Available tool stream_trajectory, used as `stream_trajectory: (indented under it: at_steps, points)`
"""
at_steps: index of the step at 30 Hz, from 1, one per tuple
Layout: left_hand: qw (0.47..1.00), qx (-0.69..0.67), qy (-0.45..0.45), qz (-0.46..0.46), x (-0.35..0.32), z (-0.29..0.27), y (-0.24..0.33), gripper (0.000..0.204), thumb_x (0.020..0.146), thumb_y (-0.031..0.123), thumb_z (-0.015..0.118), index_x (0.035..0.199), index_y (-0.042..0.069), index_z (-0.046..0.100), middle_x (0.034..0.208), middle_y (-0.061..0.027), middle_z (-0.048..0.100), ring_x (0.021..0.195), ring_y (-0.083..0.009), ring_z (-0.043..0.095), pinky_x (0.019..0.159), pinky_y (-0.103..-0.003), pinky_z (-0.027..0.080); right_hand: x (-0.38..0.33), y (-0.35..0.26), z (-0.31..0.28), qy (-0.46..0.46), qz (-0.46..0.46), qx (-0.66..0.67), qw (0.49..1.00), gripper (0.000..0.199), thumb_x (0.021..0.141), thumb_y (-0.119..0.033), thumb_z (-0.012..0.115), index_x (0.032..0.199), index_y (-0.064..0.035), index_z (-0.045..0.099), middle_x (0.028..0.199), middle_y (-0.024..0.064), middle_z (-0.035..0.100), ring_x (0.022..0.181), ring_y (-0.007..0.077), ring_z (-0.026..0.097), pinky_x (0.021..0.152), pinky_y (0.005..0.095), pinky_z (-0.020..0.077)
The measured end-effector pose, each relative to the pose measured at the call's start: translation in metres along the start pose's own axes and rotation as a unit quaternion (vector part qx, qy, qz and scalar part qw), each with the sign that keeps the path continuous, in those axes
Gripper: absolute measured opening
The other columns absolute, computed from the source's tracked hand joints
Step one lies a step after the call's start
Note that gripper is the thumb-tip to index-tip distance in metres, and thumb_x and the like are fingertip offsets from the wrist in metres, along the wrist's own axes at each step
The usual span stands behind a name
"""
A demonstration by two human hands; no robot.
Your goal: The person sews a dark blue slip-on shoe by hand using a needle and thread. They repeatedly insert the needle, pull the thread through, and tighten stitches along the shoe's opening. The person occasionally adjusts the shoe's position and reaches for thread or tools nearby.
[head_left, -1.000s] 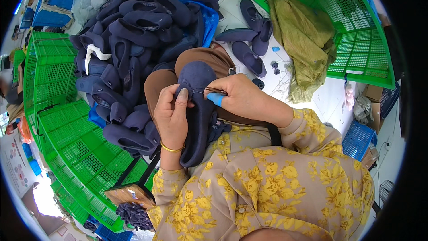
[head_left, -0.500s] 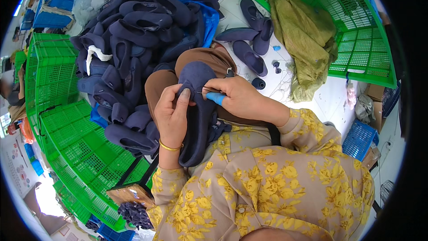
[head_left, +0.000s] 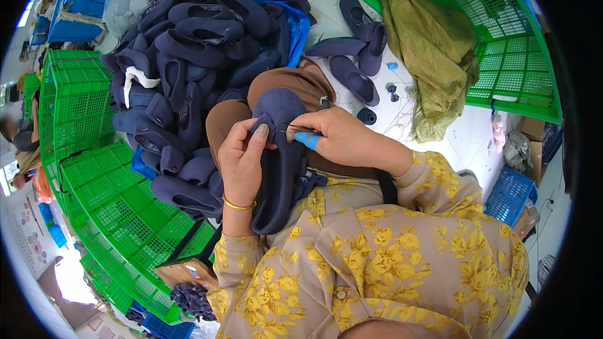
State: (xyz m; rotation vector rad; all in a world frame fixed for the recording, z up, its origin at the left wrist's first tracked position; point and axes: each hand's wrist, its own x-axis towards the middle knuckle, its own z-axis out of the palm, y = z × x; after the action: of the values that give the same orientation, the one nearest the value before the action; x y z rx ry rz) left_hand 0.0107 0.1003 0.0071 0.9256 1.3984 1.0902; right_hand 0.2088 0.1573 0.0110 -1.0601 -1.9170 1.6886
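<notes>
A dark navy fabric shoe (head_left: 276,176) rests across my lap, toe pointing away from me and opening toward my body. My left hand (head_left: 242,163) grips its upper from the left side, thumb pressed on the fabric just behind the toe. On the other side, my right hand (head_left: 336,135) is closed in a pinch around a thin needle (head_left: 282,130), whose tip is close to the left thumb at the shoe. Blue tape (head_left: 307,140) wraps one right finger. The needle's far part is hidden in the fingers.
A large heap of navy shoes (head_left: 198,44) lies ahead to the left, beside green crates (head_left: 125,194). Several more shoes (head_left: 353,80) lie on the white floor ahead, near a dark thread spool (head_left: 367,116) and an olive sack (head_left: 433,50). Another green crate (head_left: 509,69) stands far right.
Both hands and the shoe stay almost in place; the right hand has shifted very slightly. The whole view has moved a little.
</notes>
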Motion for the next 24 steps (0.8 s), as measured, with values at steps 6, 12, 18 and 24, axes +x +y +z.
stream_trajectory:
  at_steps: [6,12,18,24]
  points:
    - [1.000,0.005,-0.001,-0.003,0.001,0.001,-0.001,0.018,0.096,0.011,0.060,0.108,-0.003,0.063,0.090,-0.0020,0.064,0.077,-0.0083,0.060,0.070,-0.022,0.050,0.004,-0.001,-0.003,-0.023,-0.003,-0.061,0.998,0.016,0.090,-0.010,0.059,0.102,-0.0034,0.067,0.089,0.0134,0.069,0.078,0.0260,0.066,0.070,0.0340,0.0499]
    - [1.000,-0.006,0.006,-0.006,0.001,0.001,0.000,0.018,0.096,0.011,0.060,0.108,-0.002,0.064,0.092,-0.0022,0.065,0.079,-0.0084,0.061,0.071,-0.023,0.052,0.004,0.003,0.001,-0.004,-0.005,-0.057,0.998,0.013,0.091,-0.013,0.060,0.101,-0.0043,0.065,0.088,0.0135,0.068,0.077,0.0284,0.066,0.069,0.0348,0.0496]
    - [1.000,-0.021,0.010,-0.021,0.002,0.002,0.000,0.017,0.096,0.011,0.061,0.108,-0.001,0.065,0.094,-0.0018,0.067,0.081,-0.0080,0.062,0.071,-0.024,0.054,0.006,0.013,0.008,0.034,-0.056,-0.036,0.997,0.014,0.090,-0.012,0.060,0.102,-0.0067,0.065,0.086,0.0182,0.067,0.078,0.0380,0.064,0.067,0.0423,0.0488]
    - [0.998,-0.046,0.011,-0.039,0.003,0.001,-0.002,0.017,0.095,0.010,0.062,0.108,0.000,0.065,0.093,-0.0018,0.067,0.080,-0.0079,0.062,0.071,-0.024,0.054,0.006,0.009,0.011,0.052,-0.047,-0.040,0.997,0.012,0.089,-0.011,0.060,0.100,-0.0073,0.064,0.086,0.0170,0.068,0.078,0.0387,0.064,0.067,0.0436,0.0494]
